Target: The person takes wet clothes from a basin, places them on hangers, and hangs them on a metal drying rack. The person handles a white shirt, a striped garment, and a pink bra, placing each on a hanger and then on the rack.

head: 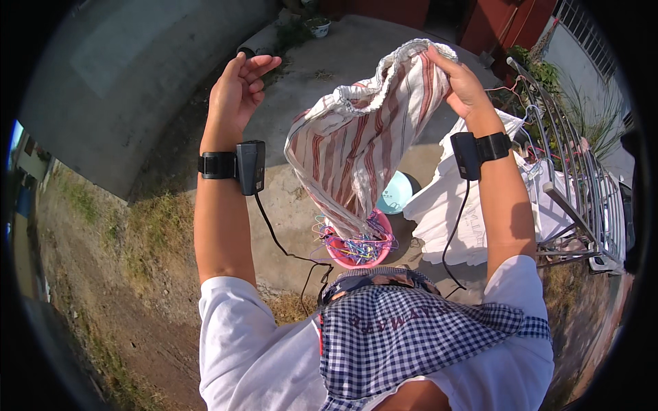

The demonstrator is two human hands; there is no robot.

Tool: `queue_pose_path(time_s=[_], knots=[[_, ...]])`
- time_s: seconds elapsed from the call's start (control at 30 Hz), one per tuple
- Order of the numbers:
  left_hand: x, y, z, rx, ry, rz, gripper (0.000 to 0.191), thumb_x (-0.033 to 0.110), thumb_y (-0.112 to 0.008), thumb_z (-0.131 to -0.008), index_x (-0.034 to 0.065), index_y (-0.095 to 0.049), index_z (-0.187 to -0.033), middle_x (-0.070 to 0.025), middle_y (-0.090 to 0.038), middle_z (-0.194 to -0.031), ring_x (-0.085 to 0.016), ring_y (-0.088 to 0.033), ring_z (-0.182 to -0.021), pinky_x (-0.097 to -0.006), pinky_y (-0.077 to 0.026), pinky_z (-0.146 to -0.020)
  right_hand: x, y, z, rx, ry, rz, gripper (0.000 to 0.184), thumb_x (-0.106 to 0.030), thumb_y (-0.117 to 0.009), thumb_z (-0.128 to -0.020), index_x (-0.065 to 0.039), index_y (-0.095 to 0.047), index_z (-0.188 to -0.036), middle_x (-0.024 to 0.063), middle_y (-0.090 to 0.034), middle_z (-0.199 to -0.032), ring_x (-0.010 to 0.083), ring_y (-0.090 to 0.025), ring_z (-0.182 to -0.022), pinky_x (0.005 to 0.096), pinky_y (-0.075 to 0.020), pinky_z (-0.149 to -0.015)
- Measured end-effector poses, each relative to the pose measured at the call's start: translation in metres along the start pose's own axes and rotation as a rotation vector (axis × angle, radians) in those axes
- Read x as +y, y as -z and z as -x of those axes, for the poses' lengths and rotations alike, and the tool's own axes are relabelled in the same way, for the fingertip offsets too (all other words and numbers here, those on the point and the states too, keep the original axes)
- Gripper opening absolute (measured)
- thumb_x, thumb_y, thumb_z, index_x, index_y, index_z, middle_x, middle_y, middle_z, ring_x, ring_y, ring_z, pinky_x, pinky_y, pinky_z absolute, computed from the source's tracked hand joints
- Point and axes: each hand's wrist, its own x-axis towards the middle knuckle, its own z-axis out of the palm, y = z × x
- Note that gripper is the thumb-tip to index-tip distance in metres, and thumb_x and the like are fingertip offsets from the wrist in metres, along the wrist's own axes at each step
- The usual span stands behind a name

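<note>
My right hand (458,82) grips the gathered elastic waistband of a striped cloth garment (360,138), white with red and grey stripes. The garment hangs down to the left, its lower end over a pink basin (347,263) full of colourful clothes hangers (360,249). My left hand (244,87) is raised to the left of the garment, apart from it, with its fingers partly curled and nothing in them. A dark device is strapped to each wrist, with a cable running down.
A light blue basin (396,192) stands beyond the pink one. At the right, white garments (457,226) hang from hangers on a metal drying rack (570,138). A grey wall (118,77) rises at the left, and a potted plant (318,28) stands at the back.
</note>
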Motion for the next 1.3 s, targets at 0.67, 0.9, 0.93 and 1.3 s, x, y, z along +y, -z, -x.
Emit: queue_pose_path(time_s=[0.67, 0.9, 0.93, 1.3], knots=[[-0.029, -0.035, -0.028, -0.178, -0.137, -0.173, 0.024, 0.022, -0.066, -0.093, 0.0013, -0.066, -0.105, -0.0027, -0.07, -0.094, -0.008, -0.064, -0.078, -0.023, -0.05, -0.071, -0.063, 0.047, 0.008, -0.041, 0.262, 0.726, 0.044, -0.033, -0.073, -0.087, -0.003, -0.064, -0.119, 0.007, -0.07, -0.104, 0.0129, -0.067, -0.089, 0.0251, -0.0518, -0.08], [-0.011, -0.056, -0.057, -0.034, -0.233, -0.408, 0.03, 0.028, -0.071, -0.088, 0.0008, -0.069, -0.1, -0.0042, -0.07, -0.089, -0.01, -0.063, -0.076, -0.0247, -0.049, -0.072, -0.044, 0.073, -0.002, 0.079, 0.135, 0.513, 0.05, -0.041, -0.061, -0.095, -0.007, -0.059, -0.131, 0.0044, -0.064, -0.124, 0.0169, -0.057, -0.117, 0.0338, -0.037, -0.105], [-0.007, -0.055, -0.059, -0.081, -0.238, -0.418, 0.028, 0.028, -0.071, -0.088, 0.0025, -0.069, -0.1, -0.0023, -0.07, -0.089, -0.009, -0.063, -0.076, -0.0232, -0.048, -0.072, -0.047, 0.074, -0.002, 0.05, 0.18, 0.459, 0.046, -0.036, -0.062, -0.095, -0.005, -0.059, -0.129, 0.0057, -0.065, -0.122, 0.0181, -0.059, -0.114, 0.0344, -0.0399, -0.103], [0.008, -0.06, -0.075, 0.037, -0.336, -0.814, 0.046, 0.04, -0.069, -0.089, -0.0027, -0.067, -0.105, -0.0079, -0.069, -0.091, -0.014, -0.066, -0.079, -0.026, -0.052, -0.074, -0.026, 0.055, -0.016, 0.136, 0.193, 0.273, 0.036, -0.023, -0.065, -0.094, 0.0, -0.06, -0.121, 0.0092, -0.066, -0.116, 0.0202, -0.064, -0.106, 0.0345, -0.0485, -0.096]])
